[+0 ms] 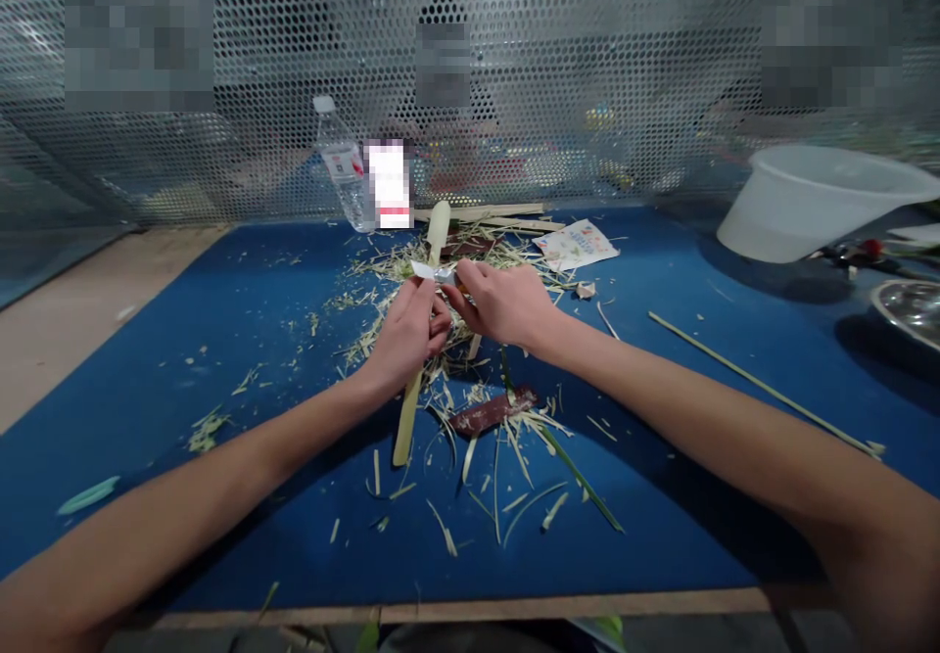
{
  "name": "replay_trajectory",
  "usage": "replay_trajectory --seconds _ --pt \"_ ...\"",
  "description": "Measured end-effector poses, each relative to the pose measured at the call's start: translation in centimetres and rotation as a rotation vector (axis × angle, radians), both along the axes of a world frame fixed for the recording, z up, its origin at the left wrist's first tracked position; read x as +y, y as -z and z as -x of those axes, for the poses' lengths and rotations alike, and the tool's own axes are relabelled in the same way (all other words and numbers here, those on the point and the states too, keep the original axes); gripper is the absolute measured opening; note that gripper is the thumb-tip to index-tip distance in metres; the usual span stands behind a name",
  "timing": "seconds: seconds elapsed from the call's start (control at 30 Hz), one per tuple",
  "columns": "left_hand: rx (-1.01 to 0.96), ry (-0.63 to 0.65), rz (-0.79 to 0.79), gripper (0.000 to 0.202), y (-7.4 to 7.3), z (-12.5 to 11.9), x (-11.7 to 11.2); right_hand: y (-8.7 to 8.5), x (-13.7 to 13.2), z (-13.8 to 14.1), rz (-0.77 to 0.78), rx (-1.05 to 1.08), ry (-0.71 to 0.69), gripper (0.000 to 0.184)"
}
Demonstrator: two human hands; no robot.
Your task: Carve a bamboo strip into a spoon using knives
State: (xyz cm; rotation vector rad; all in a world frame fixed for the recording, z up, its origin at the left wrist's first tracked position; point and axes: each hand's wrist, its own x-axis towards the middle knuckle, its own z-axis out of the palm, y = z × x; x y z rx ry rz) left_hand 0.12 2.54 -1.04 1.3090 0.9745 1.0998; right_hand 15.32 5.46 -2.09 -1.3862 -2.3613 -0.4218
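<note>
My left hand (407,335) grips a long, pale bamboo strip (406,423) that stands tilted, its rounded upper end (439,227) rising past my fingers. My right hand (503,303) pinches a small metal blade (443,277) against the strip, close to my left fingers. A scrap of white paper or tape (424,269) sticks out at the blade. Pale bamboo shavings (470,418) lie scattered below both hands on a blue mat (183,389), along with a dark reddish-brown strip (491,411).
A perforated metal screen (470,56) stands behind the mat, with blurred people beyond it. A plastic water bottle (345,168) and printed leaflet (575,245) sit at the back. To the right lie a thin bamboo stick (764,384), white plastic basin (822,203) and metal dish (911,310).
</note>
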Motion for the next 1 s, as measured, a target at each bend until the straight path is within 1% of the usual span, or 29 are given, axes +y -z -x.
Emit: replay_trajectory --seconds 0.13,0.23,0.3,0.4,0.5,0.63,0.77,0.83,0.87,1.0 --pt "0.084 0.035 -0.007 0.012 -0.3 0.6 0.6 0.1 0.1 -0.2 -0.010 -0.022 -0.011 0.048" --pt "0.144 0.044 0.036 0.013 -0.5 0.9 1.0 0.2 0.2 -0.4 0.001 -0.046 -0.026 0.051" --pt "0.196 0.048 0.049 0.018 -0.5 1.1 1.1 0.2 0.2 -0.4 0.010 -0.049 -0.027 0.052" --pt "0.272 0.068 0.013 0.032 -0.3 1.4 1.2 0.3 0.2 -0.5 0.016 -0.048 -0.027 0.052" --pt "0.246 0.089 -0.004 0.036 -0.1 1.4 1.4 0.4 0.2 -0.5 0.011 -0.044 -0.038 0.051" --pt "0.153 0.085 0.060 0.029 -0.1 1.2 1.4 0.2 0.6 -0.7 0.010 -0.034 -0.046 0.051" --pt "0.125 0.068 0.080 0.029 -0.2 0.8 0.9 -0.5 1.5 -1.5 -0.001 0.020 0.089 0.053" --pt "0.140 0.078 0.060 0.032 -0.2 0.8 0.7 -0.8 1.7 -1.9 -0.013 0.032 0.111 0.054" --pt "0.151 0.080 0.042 0.033 -0.2 0.8 0.7 -0.8 1.6 -1.9 -0.014 0.032 0.091 0.054" --pt "0.158 0.082 0.005 0.033 -0.1 1.0 0.8 -0.2 0.8 -1.5 0.030 -0.003 -0.069 0.049"
